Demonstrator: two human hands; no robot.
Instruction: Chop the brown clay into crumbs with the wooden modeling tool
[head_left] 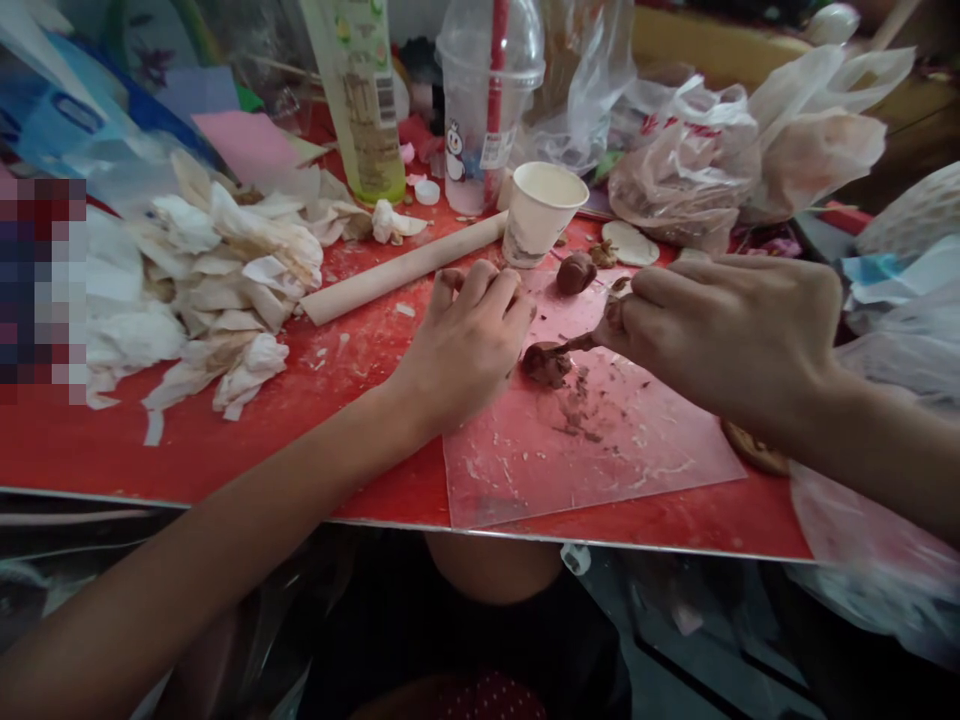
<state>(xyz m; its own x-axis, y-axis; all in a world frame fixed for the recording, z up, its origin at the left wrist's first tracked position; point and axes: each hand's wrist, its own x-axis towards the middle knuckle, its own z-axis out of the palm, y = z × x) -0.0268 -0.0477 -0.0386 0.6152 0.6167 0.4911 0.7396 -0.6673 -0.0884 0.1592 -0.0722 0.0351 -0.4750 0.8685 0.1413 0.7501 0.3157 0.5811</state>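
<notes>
A soft brown lump that looks like clay [549, 366] rests on a clear plastic sheet [600, 460]. My right hand [727, 310] is closed, its fingertips pinching a thin brown strand of clay [581, 343] that runs to the lump. Just left of the lump, my left hand [480, 345] has its fingers curled in; their tips are hidden, so what they hold cannot be seen. A rounder brown clay ball [576, 273] sits farther back on the sheet. Dark smears and crumbs mark the sheet below the lump.
Behind my hands stand a paper cup [546, 215], a clear plastic cup [469, 120] and a green-tinted bottle [360, 110]. A pale roller [405, 268] lies slantwise. Crumpled tissues [232, 260] cover the left; plastic bags [682, 160] crowd the right. The red tabletop [360, 480] ends near me.
</notes>
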